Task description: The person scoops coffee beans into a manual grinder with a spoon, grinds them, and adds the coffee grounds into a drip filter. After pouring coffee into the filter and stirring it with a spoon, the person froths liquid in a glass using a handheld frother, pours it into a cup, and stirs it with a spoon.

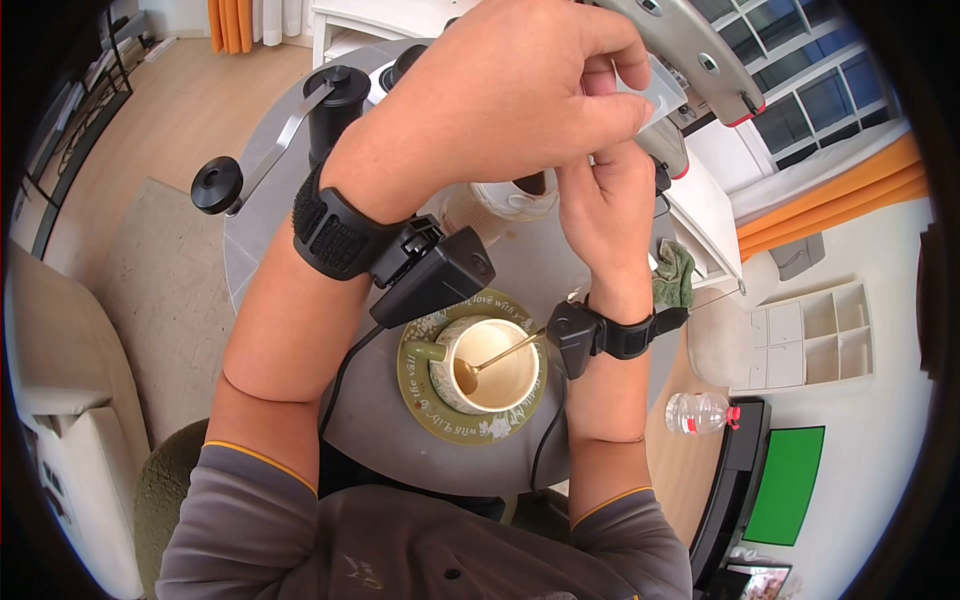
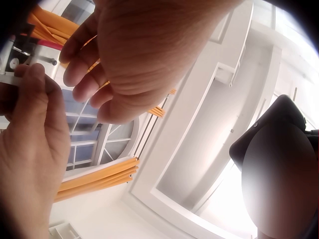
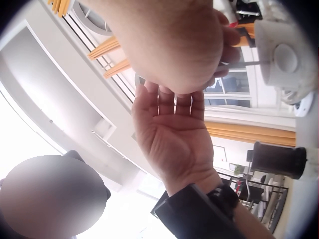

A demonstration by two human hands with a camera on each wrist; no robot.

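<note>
My left hand (image 1: 500, 95) reaches across in front of the right one. Its fingers bend loosely with nothing between them, and its palm shows in the right wrist view (image 3: 174, 139). My right hand (image 1: 612, 205) has its fingertips hidden from above; in the left wrist view that hand (image 2: 35, 129) pinches the edge of a pale flat piece (image 2: 9, 78). This looks like the translucent piece (image 1: 664, 92) beyond my left thumb. Under the hands stands a clear ribbed vessel (image 1: 470, 215). Nearer me, a patterned mug (image 1: 487, 393) holding a gold spoon (image 1: 508, 353) sits on a green saucer (image 1: 415, 400).
A black grinder (image 1: 338, 105) with a crank handle stands at the left on the grey round table (image 1: 390, 440). A grey machine with red trim (image 1: 705, 55) rises at the upper right. A green cloth (image 1: 673, 275) and a plastic bottle (image 1: 697, 412) are at the right.
</note>
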